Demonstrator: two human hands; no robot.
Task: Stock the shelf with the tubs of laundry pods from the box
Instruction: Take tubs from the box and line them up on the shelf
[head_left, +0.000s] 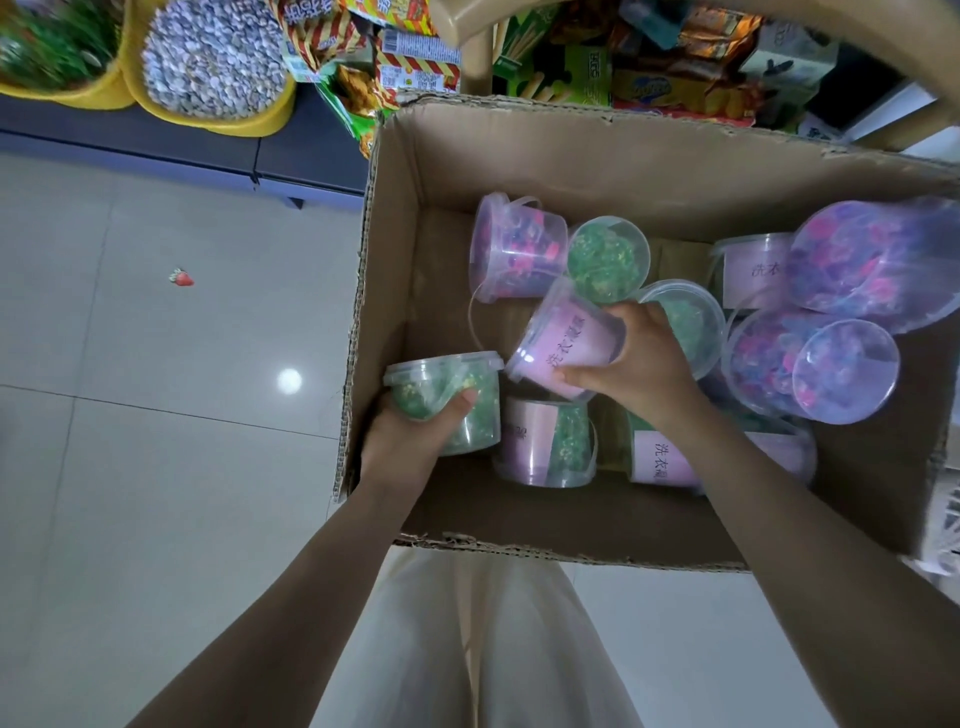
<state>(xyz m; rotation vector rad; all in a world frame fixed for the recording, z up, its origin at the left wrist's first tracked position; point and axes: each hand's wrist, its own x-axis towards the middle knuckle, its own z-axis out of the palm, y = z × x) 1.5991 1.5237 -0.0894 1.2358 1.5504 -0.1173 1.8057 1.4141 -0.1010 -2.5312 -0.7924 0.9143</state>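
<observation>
Two tubs are in your grip over the cardboard box (519, 156), the landmark for everything here. Your left hand (410, 436) is wrapped around a tub of green pods (447, 400), held upright at the box's left wall, thumb across its front. Your right hand (631, 358) clasps a pink-labelled tub (566, 338) near the middle of the box, tilted with its lid toward the left wall. Under and around that tub, more tubs lie jumbled on the box floor: a purple-filled tub (514, 249) toward the far wall, a large purple tub (872, 260) at the right side, and a labelled green tub (545, 441) near your side. Beyond the far wall sit snack packets (675, 67); left of the box lies pale tiled floor (156, 364).
</observation>
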